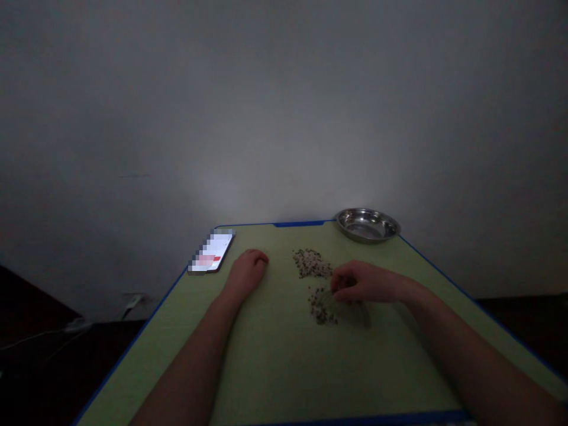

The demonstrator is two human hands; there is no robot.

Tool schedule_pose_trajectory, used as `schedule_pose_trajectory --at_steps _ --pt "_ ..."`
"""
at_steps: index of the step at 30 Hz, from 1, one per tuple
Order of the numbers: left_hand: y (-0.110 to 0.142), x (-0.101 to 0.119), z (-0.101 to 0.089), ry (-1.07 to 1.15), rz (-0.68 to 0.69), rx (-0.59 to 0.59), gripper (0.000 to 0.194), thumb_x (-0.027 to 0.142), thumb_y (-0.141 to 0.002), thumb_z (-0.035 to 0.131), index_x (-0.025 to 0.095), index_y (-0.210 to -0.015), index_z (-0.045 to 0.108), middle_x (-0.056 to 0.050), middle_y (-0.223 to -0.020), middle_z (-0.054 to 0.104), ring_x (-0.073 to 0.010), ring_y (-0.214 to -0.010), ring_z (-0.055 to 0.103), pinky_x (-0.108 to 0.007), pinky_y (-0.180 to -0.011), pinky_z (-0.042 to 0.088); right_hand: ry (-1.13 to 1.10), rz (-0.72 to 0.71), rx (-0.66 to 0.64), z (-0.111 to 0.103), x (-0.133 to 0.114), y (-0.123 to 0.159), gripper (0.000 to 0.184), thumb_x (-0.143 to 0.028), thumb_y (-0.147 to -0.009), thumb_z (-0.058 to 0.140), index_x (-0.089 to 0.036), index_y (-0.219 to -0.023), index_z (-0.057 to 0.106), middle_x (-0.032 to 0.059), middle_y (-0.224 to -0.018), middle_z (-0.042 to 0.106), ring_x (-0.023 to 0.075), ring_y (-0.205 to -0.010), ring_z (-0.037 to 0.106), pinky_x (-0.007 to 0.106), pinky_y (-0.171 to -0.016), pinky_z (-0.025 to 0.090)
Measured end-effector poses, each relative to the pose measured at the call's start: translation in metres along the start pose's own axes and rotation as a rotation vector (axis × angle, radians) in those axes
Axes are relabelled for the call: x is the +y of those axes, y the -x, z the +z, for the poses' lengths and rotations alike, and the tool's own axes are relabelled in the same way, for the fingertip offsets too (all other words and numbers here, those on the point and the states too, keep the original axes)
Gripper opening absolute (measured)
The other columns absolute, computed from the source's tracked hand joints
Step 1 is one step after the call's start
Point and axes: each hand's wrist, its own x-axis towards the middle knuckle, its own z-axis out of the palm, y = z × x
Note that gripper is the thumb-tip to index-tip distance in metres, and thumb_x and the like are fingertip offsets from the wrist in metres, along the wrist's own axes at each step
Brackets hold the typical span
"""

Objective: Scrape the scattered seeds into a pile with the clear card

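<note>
On a green table point(266, 355) with a blue rim lie two small heaps of mixed light and dark grains: a far heap point(312, 263) and a near heap point(322, 307). My right hand point(361, 283) rests between them, fingers curled and pinched together at the grains; what they hold is too small to make out. My left hand point(249, 269) lies on the table left of the heaps, its fingers curled under in a loose fist with nothing visible in them.
A shallow steel bowl point(368, 225) sits at the table's far right corner. A phone point(212, 252) with a lit screen lies at the far left. A grey wall stands behind. Cables point(66, 328) lie on the dark floor to the left.
</note>
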Motion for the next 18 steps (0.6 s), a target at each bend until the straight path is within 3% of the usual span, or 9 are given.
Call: schedule_pose_trajectory --at_steps 18 --pt "-0.0001 0.0006 0.0001 0.007 -0.010 -0.010 0.030 0.017 -0.078 0.041 0.017 -0.085 0.070 -0.009 -0.101 0.067 -0.0210 -0.102 0.059 -0.035 -0.097 0.042 -0.023 -0.017 -0.061 -0.0036 -0.0031 0.0053 0.012 -0.026 -0.075 0.065 -0.016 -0.081 0.066 -0.0017 -0.065 0.061 0.0109 -0.058 0.051 0.021 -0.052 0.037"
